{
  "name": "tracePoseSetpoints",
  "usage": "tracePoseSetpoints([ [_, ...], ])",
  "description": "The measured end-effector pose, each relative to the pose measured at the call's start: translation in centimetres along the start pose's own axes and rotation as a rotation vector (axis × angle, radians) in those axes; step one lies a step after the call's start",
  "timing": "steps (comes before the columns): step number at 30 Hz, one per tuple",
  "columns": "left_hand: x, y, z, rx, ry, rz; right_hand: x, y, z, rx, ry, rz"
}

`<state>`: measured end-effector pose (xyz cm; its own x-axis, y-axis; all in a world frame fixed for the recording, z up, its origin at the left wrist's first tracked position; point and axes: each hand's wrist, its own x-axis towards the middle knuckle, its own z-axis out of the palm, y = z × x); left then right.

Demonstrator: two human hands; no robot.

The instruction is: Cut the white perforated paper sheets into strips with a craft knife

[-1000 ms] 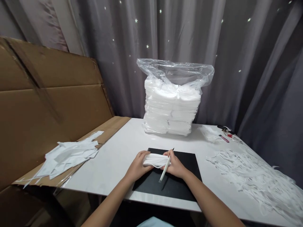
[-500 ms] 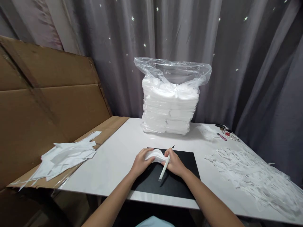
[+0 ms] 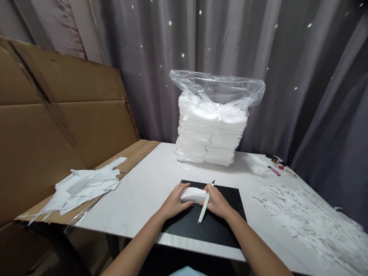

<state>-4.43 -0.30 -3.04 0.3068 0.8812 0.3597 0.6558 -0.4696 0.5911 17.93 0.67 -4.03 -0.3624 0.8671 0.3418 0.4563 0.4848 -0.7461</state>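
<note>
A small stack of thin white sheets (image 3: pixel 194 194) is held just over a black mat (image 3: pixel 195 224), close to its far edge. My left hand (image 3: pixel 177 201) grips the stack's left end, thumb at the near side and fingers around the far side. At the other end, my right hand (image 3: pixel 217 200) pinches the stack and also keeps hold of a white-handled craft knife (image 3: pixel 204 209). The knife slants across my fingers, its dark blade pointing up and away, its handle end toward me. The stack bows slightly; whether its underside touches the mat is hidden.
A clear plastic bag packed with white sheets (image 3: pixel 211 134) stands at the back. Left, white cut pieces (image 3: pixel 86 188) lie on cardboard (image 3: pixel 140 153). Thin white strips (image 3: pixel 310 222) are heaped on the right, with a pink cutter (image 3: pixel 274 171) and small tools behind them.
The stack, strongly arched before, is now flatter and lower between my hands. The knife stays in my right hand. The whole view has shifted slightly.
</note>
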Motion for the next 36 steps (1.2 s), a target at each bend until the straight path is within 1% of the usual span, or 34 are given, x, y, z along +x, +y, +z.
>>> tracePoseSetpoints([
  [7, -0.3, 0.6, -0.4, 0.140, -0.058, -0.032, 0.0, -0.1, 0.0, 0.033, -0.060, -0.023],
  [10, -0.1, 1.3, -1.1, 0.225, -0.142, -0.028, -0.1, 0.1, -0.1, 0.032, -0.100, -0.025],
  [14, 1.0, 3.5, -2.0, 0.375, -0.268, 0.006, 0.0, 0.4, -0.1, 0.043, -0.117, -0.007],
  [17, 2.4, 5.2, -1.6, 0.455, -0.375, 0.049, 0.1, 0.5, 0.0, 0.054, -0.116, 0.003],
  [20, 3.6, 6.1, -0.4, 0.510, -0.466, 0.043, 0.2, 0.6, -0.3, 0.070, -0.122, 0.003],
  [23, 4.1, 6.1, 0.4, 0.564, -0.505, 0.002, 0.2, 0.6, -0.9, 0.090, -0.132, 0.002],
  [25, 4.2, 5.9, 0.2, 0.585, -0.532, -0.020, 0.3, 0.5, -1.3, 0.108, -0.129, 0.012],
  [27, 4.3, 5.6, -0.3, 0.585, -0.569, -0.030, 0.5, 0.4, -1.2, 0.127, -0.097, 0.040],
  [30, 4.3, 4.8, -1.6, 0.574, -0.607, -0.047, 1.0, 0.2, -0.3, 0.133, -0.047, 0.096],
  [33, 4.2, 4.3, -2.5, 0.567, -0.617, -0.074, 1.5, 0.2, 0.6, 0.092, -0.065, 0.148],
  [34, 4.2, 4.2, -2.7, 0.563, -0.619, -0.078, 1.6, 0.3, 0.6, 0.065, -0.054, 0.178],
  [36, 4.0, 4.1, -3.0, 0.550, -0.620, -0.080, 1.8, 0.6, 0.2, 0.003, 0.021, 0.264],
])
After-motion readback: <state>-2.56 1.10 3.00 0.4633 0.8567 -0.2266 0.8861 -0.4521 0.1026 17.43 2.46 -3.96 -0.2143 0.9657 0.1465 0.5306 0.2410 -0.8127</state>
